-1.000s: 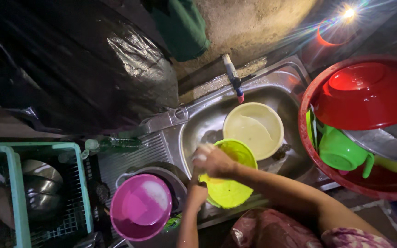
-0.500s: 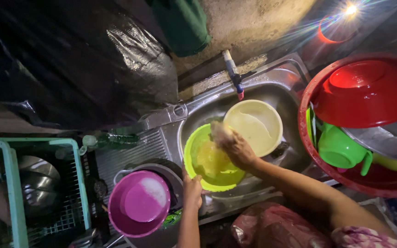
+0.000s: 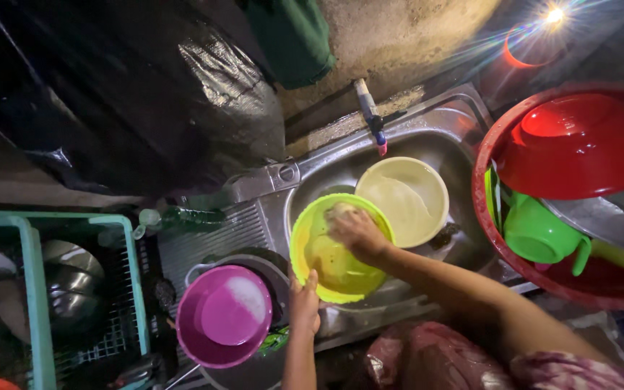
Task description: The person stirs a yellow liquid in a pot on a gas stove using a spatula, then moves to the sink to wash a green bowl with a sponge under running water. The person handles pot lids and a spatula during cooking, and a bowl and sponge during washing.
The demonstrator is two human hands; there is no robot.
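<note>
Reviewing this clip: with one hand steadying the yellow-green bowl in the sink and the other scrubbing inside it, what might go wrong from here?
1. The left hand grips only the near rim of the yellow-green bowl, which looks wet; the right hand pressing inside could make it slip or tip.
2. The bowl sits close beside the cream bowl in the sink, so a slide may knock them together.
3. The pink bowl is close to the left forearm and might get bumped.

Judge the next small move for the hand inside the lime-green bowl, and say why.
Probably sweep the right hand around the inner wall of the lime-green bowl: it presses something pale near the far rim, the left hand steadies the near rim, and the lower inside looks unscrubbed.
</note>
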